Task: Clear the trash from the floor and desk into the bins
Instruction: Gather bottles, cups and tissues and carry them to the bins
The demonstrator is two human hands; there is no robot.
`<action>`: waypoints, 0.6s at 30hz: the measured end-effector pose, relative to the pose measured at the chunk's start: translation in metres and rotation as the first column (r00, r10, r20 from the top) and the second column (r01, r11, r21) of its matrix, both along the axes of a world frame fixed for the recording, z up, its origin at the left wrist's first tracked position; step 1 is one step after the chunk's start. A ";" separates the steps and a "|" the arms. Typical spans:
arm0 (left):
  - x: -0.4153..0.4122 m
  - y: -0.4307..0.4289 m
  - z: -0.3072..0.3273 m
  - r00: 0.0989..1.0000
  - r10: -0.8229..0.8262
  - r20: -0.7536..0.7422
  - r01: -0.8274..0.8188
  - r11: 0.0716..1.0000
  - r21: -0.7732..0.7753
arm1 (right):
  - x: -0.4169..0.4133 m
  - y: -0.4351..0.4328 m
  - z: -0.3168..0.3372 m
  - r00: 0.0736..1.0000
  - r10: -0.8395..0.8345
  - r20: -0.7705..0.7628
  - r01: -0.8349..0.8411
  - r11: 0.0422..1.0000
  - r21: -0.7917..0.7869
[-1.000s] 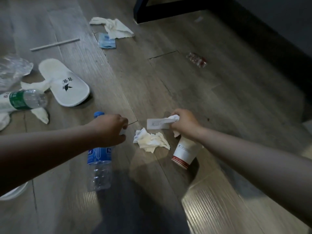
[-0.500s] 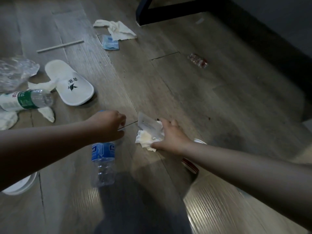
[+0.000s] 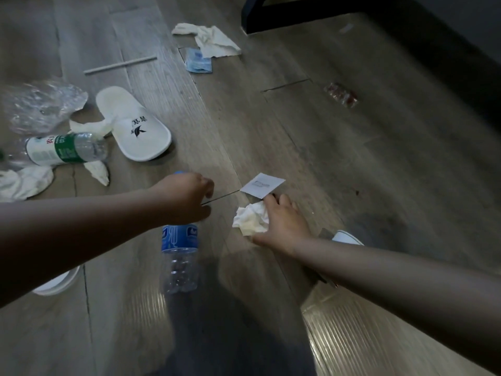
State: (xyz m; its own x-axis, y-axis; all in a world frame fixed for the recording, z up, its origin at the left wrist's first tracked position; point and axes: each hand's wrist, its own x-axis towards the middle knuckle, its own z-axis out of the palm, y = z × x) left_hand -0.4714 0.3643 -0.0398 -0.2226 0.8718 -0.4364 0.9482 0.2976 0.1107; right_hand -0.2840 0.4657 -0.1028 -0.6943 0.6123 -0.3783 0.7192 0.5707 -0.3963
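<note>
On the wooden floor lies a clear bottle with a blue label [image 3: 180,253], its cap pointing away from me. My left hand [image 3: 187,198] is curled over the bottle's neck and grips it. My right hand [image 3: 283,223] closes thumb and fingers round a crumpled white tissue [image 3: 250,221] on the floor. A small white paper slip [image 3: 262,184] sticks out at its fingertips; whether the fingers still pinch it is unclear. A paper cup's white rim [image 3: 348,238] shows behind my right forearm, the rest of it hidden.
A white slipper [image 3: 135,128], a green-label bottle [image 3: 65,150], clear plastic wrap [image 3: 40,107] and tissues [image 3: 27,180] lie at left. Farther off are a straw [image 3: 120,65], a blue packet [image 3: 198,61], a white tissue [image 3: 214,40], a clear wrapper [image 3: 341,95] and a dark furniture base [image 3: 298,12].
My right hand let go of the paper cup and moved left onto the crumpled tissue, closing round it, the paper slip still at its fingers. My left hand stayed on the bottle.
</note>
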 end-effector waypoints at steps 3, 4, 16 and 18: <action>0.000 -0.001 0.000 1.000 -0.008 0.008 0.008 1.000 0.000 | 0.011 0.001 -0.003 0.995 0.092 -0.040 -0.092 0.996 0.001; 0.001 -0.001 0.000 1.000 -0.010 0.007 0.010 1.000 0.002 | 0.014 0.001 -0.002 0.993 0.097 -0.059 -0.099 0.995 -0.026; 0.003 0.005 -0.001 1.000 -0.005 -0.002 0.005 0.999 0.041 | 0.013 0.010 0.032 0.974 -0.086 -0.211 0.069 0.994 -0.086; 0.004 0.007 0.001 1.000 0.000 0.013 -0.001 0.999 0.053 | -0.004 0.025 0.031 0.977 -0.117 -0.180 0.110 0.993 -0.049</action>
